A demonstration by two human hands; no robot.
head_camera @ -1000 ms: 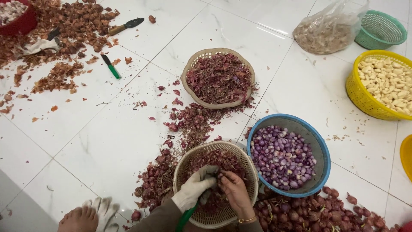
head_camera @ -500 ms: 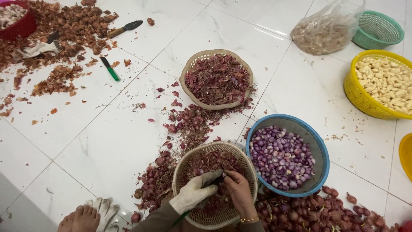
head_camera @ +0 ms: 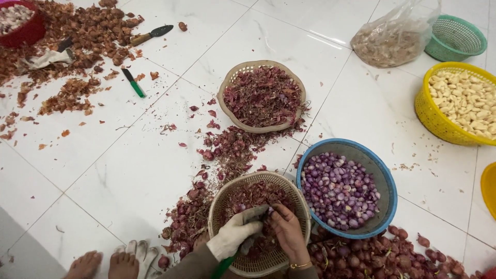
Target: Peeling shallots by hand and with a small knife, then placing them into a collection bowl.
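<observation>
Two hands [head_camera: 261, 232] work one of two beige baskets [head_camera: 222, 206].

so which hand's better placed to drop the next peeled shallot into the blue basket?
Right, probably. The bare right hand sits on the near basket's side closest to the blue basket; the gloved left hand is further away and would cross over.

head cam | steep downward | near hands, baskets | tiled floor [head_camera: 129, 170]

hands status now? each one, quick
Left hand: gloved, closed on a green-handled tool, in the beige basket.
Right hand: bare, fingers curled over peels in the same basket; what it holds cannot be told.
</observation>
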